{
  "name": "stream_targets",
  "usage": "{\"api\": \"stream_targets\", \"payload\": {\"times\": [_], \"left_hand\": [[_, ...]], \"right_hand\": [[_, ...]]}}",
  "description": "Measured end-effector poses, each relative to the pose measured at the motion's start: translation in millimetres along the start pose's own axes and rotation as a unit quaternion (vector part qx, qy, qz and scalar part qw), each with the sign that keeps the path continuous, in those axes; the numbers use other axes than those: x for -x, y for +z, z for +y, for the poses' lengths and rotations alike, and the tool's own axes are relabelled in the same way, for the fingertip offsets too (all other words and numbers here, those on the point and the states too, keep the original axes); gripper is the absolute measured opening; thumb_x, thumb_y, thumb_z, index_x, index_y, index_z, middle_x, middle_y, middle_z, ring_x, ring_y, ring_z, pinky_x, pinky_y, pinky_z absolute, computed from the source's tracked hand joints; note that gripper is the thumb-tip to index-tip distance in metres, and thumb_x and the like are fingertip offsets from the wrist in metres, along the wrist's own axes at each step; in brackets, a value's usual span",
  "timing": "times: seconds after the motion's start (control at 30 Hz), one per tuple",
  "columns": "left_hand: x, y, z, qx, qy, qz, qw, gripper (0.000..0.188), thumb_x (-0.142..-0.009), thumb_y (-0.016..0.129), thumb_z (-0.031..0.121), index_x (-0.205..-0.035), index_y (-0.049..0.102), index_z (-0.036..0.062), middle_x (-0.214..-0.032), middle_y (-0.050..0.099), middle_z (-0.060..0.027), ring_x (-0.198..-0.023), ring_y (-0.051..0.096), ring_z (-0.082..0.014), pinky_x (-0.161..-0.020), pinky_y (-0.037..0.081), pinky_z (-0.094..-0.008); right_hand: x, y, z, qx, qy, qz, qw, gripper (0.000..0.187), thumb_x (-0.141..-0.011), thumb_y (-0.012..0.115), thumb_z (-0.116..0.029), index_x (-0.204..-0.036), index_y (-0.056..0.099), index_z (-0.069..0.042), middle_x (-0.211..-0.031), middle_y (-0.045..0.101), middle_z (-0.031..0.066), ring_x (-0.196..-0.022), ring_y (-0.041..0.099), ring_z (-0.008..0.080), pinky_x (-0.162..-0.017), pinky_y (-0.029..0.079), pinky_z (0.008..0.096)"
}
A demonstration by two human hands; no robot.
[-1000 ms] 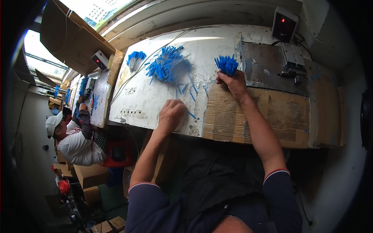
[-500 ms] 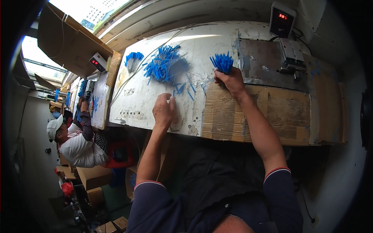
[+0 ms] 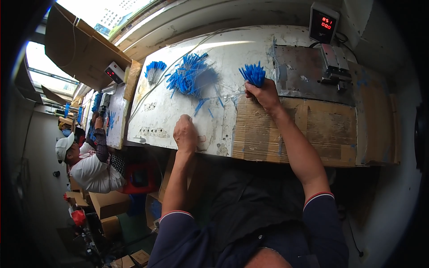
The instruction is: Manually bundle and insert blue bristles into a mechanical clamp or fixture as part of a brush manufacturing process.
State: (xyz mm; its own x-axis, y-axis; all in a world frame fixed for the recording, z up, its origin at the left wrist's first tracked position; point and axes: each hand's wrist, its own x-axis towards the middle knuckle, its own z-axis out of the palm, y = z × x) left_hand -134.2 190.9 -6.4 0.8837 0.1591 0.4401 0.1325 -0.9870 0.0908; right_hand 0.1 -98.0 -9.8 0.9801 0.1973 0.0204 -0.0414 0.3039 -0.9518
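Blue bundle (image 3: 253, 74) juts beyond the right grip (image 3: 264, 94), clamped round its lower end; I can't tell whether the left grip (image 3: 185, 134) is closed.

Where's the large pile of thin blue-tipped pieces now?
In the head view, the pile lies left of centre on the white tabletop, just right of the smaller blue-tipped bundle.

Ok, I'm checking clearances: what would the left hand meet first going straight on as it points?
Probably the loose blue pieces, just short of the big blue pile; the left hand might pass over them, its height being unclear.
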Motion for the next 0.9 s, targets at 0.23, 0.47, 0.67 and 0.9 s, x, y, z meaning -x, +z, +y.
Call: {"api": "stream_targets", "payload": {"times": [0.23, 0.47, 0.67, 0.9], "left_hand": [[-9, -35, 7, 0.114, -0.018, 0.048, 0.992, 0.005, -0.098, 0.061, 0.009, -0.099, 0.063, 0.0046, -0.087, 0.068, -0.0159, -0.08, 0.068, -0.0353, -0.07, 0.052, -0.0433], [-21, -54, 31, 0.192, -0.044, 0.037, 0.98, 0.007, -0.097, 0.065, 0.011, -0.099, 0.066, 0.004, -0.082, 0.071, -0.0101, -0.072, 0.068, -0.0221, -0.067, 0.052, -0.034], [-29, -43, 54, 0.408, -0.133, -0.031, 0.903, 0.013, -0.099, 0.066, 0.015, -0.1, 0.066, 0.0025, -0.082, 0.069, -0.005, -0.067, 0.064, -0.0121, -0.06, 0.05, -0.0245], [-27, -14, 106, 0.626, -0.234, -0.106, 0.736, 0.015, -0.1, 0.066, 0.018, -0.103, 0.065, 0.0032, -0.083, 0.068, -0.0047, -0.063, 0.061, -0.0095, -0.051, 0.045, -0.021]], "right_hand": [[4, 4, 0, 0.021, -0.016, -0.015, 1.0, 0.015, -0.092, 0.069, -0.014, -0.092, 0.069, 0.001, -0.079, 0.069, 0.0063, -0.069, 0.067, 0.0134, -0.067, 0.055, 0.0288], [6, 6, 1, 0.024, -0.035, -0.039, 0.998, 0.019, -0.092, 0.07, -0.018, -0.094, 0.07, 0.001, -0.082, 0.071, 0.0078, -0.072, 0.068, 0.0149, -0.069, 0.056, 0.0305], [12, 11, -8, -0.033, -0.012, -0.06, 0.998, 0.021, -0.088, 0.074, -0.016, -0.101, 0.072, 0.001, -0.088, 0.072, 0.0086, -0.073, 0.068, 0.0156, -0.069, 0.057, 0.0312], [17, 14, -16, -0.106, 0.041, -0.081, 0.99, 0.021, -0.086, 0.078, -0.011, -0.101, 0.073, 0.002, -0.088, 0.072, 0.0082, -0.074, 0.068, 0.0152, -0.071, 0.057, 0.029]]}}
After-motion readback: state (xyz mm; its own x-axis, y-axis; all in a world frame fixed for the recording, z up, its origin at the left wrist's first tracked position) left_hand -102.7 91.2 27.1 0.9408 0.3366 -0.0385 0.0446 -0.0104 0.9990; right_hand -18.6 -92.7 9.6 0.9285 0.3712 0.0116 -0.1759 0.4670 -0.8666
